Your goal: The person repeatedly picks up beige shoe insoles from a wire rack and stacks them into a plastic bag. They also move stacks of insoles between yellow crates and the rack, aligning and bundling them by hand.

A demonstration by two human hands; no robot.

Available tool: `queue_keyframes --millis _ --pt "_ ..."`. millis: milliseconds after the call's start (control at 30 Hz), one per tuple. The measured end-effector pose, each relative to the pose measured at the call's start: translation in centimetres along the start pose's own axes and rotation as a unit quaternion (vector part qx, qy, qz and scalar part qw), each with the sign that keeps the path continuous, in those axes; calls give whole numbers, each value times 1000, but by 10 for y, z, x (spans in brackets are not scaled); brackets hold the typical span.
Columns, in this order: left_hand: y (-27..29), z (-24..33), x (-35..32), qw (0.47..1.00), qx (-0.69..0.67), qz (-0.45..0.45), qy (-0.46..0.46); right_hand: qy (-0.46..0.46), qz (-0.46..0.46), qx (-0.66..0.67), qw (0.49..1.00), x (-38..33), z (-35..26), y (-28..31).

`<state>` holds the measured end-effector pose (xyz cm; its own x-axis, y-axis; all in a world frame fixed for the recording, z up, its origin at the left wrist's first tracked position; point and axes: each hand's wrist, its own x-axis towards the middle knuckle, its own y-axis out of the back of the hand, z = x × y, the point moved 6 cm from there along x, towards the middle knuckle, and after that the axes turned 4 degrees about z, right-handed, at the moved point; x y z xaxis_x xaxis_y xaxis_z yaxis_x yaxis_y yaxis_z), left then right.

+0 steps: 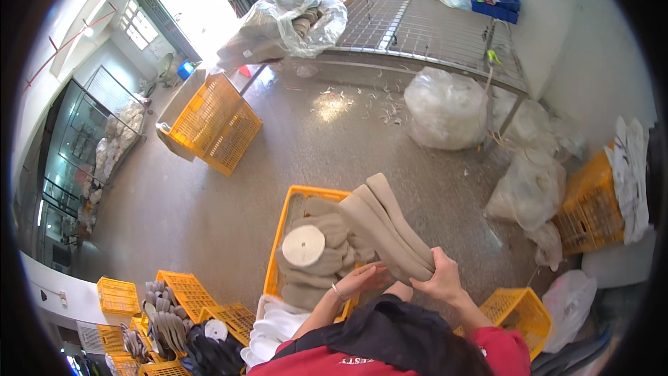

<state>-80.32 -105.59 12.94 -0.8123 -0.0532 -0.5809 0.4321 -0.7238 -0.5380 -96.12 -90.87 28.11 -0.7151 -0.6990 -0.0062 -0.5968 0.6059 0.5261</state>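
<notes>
My right hand is closed around the lower end of a bundle of long, beige, sock-like knit pieces. The bundle tilts up and to the left, its far end above the crate's right side. My left hand lies just below and left of the bundle, fingers stretched out. Whether its fingertips touch the bundle I cannot tell. In front of me stands a yellow crate heaped with beige knit pieces. A round white roll sits on top of them.
White knit pieces lie left of my body. Several yellow crates and grey goods stand lower left. Another yellow crate is farther off. A wire-mesh table bears a clear bag; stuffed plastic bags stand beneath its right end.
</notes>
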Motion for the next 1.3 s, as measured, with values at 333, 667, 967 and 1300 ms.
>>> queue_keyframes --millis 333,667,967,1300 --pt "74 407 196 891 373 218 -138 -72 81 -2 994 323 60 88" --pt "95 838 494 565 685 362 -283 -47 117 -37 991 690 47 133" --pt "225 1166 642 314 652 610 -323 -16 -22 30 999 1008 -26 36" --pt "199 1473 632 922 326 81 -190 52 -206 354 911 1352 -88 -21"
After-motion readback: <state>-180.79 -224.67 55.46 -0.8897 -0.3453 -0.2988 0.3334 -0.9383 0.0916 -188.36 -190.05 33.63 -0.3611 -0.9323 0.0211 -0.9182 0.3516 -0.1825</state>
